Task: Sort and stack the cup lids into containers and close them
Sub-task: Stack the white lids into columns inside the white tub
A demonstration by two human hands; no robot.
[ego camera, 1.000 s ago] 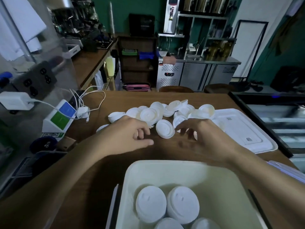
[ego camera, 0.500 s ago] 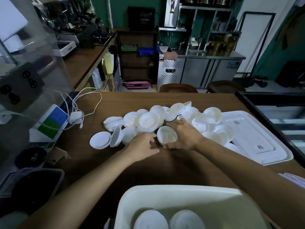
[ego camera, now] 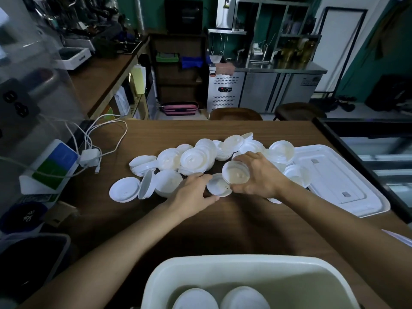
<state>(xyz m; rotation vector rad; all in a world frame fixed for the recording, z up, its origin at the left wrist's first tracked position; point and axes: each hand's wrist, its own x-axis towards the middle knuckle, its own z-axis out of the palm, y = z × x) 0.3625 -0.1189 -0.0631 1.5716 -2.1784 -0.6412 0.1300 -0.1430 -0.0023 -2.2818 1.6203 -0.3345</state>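
The left hand (ego camera: 191, 190) lies low on the table (ego camera: 223, 230), thumb and fingers curled onto the rim of a flat lid (ego camera: 217, 186) at the near edge of the pile (ego camera: 200, 157). The right hand (ego camera: 260, 175) grips a tilted lid (ego camera: 235, 172), its hollow side facing the camera, just above and beside the flat one. The two lids overlap at their edges.

Nearest, at the bottom edge of the view, stands an open tub (ego camera: 245, 263) with two stacks (ego camera: 244, 296) of lids side by side inside. Between its far rim and the hands runs a broad strip of bare table, crossed only by the forearms.

The pile spreads in a band from left to right across the middle of the table. At its left end one loose lid (ego camera: 124, 189) lies flat, with another propped on edge against it. At the right end the lids reach the left rim of a flat cover (ego camera: 334, 181), whose far side runs close along the table's right edge.

To the left of the pile a charger (ego camera: 90, 157) and its looped cable (ego camera: 111, 134) sit near the table's left edge. Beyond the pile there is more bare wood up to the far edge, where a chair (ego camera: 236, 113) stands.
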